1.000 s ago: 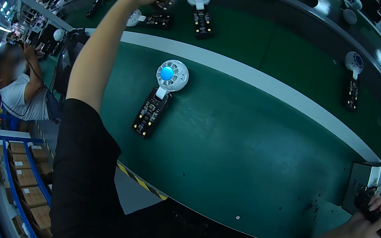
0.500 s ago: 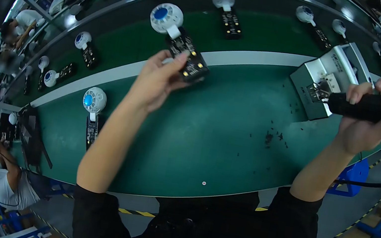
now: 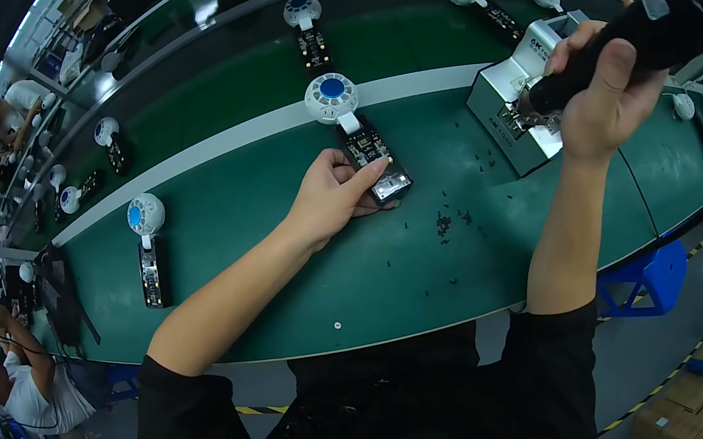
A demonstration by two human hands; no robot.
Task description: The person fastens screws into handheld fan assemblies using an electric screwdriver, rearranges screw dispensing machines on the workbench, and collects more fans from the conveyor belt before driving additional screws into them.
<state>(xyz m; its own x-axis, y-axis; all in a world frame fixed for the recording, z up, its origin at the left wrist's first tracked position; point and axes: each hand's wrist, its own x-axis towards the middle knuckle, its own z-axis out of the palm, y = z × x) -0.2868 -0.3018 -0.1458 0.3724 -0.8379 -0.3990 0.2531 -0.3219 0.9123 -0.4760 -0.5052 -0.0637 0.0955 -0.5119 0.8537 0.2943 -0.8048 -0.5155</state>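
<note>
My left hand (image 3: 329, 199) is closed around the lower end of a black board unit (image 3: 370, 150), thumb on top. A white round head (image 3: 332, 99) with a blue centre joins its upper end, over the table near the pale strip. My right hand (image 3: 610, 105) is wrapped around a thick black power screwdriver (image 3: 624, 44). The driver's nose is down at the front of the silver screw feeder (image 3: 509, 120); whether its tip touches a screw cannot be made out.
Loose dark screws (image 3: 443, 226) are scattered on the green table (image 3: 261, 316). A similar unit (image 3: 149, 265) lies at the left; others (image 3: 313, 48) lie on the belt behind. A blue stool (image 3: 653, 279) stands at the right. People sit at the left.
The view has turned toward the right. My left hand has brought the board unit lower and closer to the screw feeder. The screwdriver is now tilted more steeply, nose still at the feeder.
</note>
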